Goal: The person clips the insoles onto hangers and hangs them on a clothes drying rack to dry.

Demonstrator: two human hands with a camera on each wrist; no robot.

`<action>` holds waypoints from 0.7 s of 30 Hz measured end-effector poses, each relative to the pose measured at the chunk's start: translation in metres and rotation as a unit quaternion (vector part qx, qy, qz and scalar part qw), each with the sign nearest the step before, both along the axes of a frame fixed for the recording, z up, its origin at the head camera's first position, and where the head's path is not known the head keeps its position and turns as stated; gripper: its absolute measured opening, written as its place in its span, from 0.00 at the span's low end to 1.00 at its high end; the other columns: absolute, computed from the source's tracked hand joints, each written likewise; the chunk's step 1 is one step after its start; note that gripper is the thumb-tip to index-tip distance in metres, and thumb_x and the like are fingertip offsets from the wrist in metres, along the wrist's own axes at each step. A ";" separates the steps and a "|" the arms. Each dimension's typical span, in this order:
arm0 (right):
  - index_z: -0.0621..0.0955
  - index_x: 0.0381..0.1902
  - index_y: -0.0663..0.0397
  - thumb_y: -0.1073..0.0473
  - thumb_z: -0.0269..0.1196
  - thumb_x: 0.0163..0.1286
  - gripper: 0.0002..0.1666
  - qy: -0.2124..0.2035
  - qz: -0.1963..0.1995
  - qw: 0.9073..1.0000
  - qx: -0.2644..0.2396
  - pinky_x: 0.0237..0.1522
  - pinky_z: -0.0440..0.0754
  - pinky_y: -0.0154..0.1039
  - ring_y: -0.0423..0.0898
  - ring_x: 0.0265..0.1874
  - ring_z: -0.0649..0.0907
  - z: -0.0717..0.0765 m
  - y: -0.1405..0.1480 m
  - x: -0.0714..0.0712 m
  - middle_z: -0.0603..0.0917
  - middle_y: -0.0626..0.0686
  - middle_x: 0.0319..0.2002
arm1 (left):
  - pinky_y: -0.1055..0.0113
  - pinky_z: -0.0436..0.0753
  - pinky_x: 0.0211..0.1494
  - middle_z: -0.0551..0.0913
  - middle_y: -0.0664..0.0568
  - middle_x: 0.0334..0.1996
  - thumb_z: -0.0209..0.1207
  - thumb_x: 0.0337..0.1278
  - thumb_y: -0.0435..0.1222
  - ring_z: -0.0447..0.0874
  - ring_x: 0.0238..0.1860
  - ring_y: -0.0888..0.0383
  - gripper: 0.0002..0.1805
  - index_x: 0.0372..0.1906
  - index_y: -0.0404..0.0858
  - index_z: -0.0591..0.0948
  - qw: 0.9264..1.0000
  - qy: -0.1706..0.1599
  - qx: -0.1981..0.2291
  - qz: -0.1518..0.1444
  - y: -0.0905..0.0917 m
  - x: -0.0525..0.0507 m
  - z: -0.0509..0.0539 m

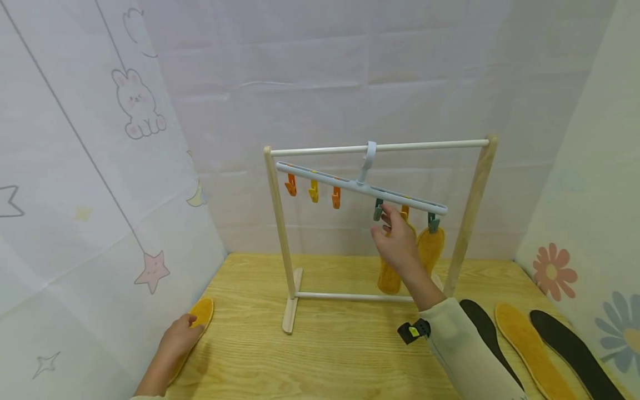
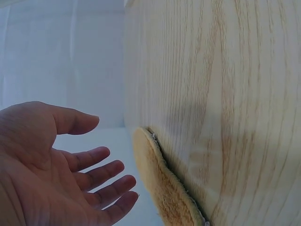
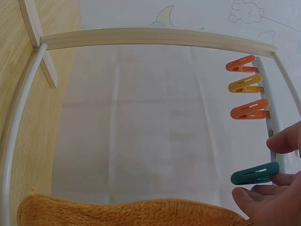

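My right hand (image 1: 397, 241) is raised at the clip hanger (image 1: 320, 176), its fingers beside a dark green clip (image 3: 256, 174). In the right wrist view the thumb stands apart from that clip, while a fingertip seems to touch it from behind. Close by, two fuzzy yellow insoles (image 1: 431, 250) hang from clips at the hanger's lower right end. My left hand (image 1: 179, 339) is low at the left, over another yellow insole (image 1: 202, 312) on the table. The left wrist view shows that hand (image 2: 61, 165) with fingers spread, apart from the insole (image 2: 164, 188).
The hanger hooks over the white top bar of a wooden rack (image 1: 477, 211) and tilts down to the right. Orange and yellow clips (image 1: 313, 191) hang on its left half. At the right, a yellow insole (image 1: 532, 350) lies between two black insoles (image 1: 570, 347) on the table (image 1: 250, 355).
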State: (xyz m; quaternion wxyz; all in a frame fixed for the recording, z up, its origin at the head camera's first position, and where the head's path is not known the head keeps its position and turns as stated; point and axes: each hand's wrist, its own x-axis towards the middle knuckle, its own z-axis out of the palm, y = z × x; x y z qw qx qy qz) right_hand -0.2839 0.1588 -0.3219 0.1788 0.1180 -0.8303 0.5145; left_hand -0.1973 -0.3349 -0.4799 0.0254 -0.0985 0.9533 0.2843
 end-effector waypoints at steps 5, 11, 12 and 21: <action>0.64 0.74 0.62 0.60 0.58 0.75 0.33 0.003 0.003 1.000 -0.010 0.68 0.71 0.53 0.60 0.69 0.72 0.000 -0.002 0.000 0.69 0.63 0.72 | 0.36 0.73 0.59 0.73 0.19 0.57 0.53 0.67 0.40 0.71 0.58 0.22 0.31 0.59 0.15 0.69 1.000 -0.016 -0.013 0.009 -0.006 -0.001 -0.003; 0.65 0.72 0.63 0.61 0.58 0.76 0.31 0.003 0.002 1.000 -0.027 0.68 0.71 0.51 0.60 0.70 0.72 0.000 -0.005 0.000 0.70 0.64 0.71 | 0.36 0.73 0.58 0.73 0.18 0.53 0.53 0.63 0.39 0.71 0.55 0.21 0.31 0.58 0.14 0.69 0.999 -0.031 -0.025 0.014 -0.012 0.000 -0.006; 0.66 0.71 0.64 0.61 0.58 0.75 0.30 0.004 0.002 0.999 -0.032 0.69 0.71 0.51 0.60 0.70 0.72 0.001 -0.005 0.000 0.70 0.64 0.71 | 0.36 0.73 0.58 0.74 0.17 0.52 0.53 0.63 0.39 0.72 0.55 0.21 0.30 0.58 0.14 0.69 0.999 -0.032 -0.026 0.015 -0.013 0.000 -0.007; 0.67 0.70 0.61 0.61 0.59 0.76 0.29 0.014 -0.025 0.998 -0.059 0.68 0.72 0.49 0.57 0.68 0.74 0.003 -0.006 0.000 0.73 0.61 0.69 | 0.38 0.74 0.57 0.75 0.19 0.49 0.53 0.62 0.39 0.74 0.53 0.23 0.30 0.56 0.12 0.69 0.998 -0.050 -0.037 0.023 -0.020 -0.002 -0.012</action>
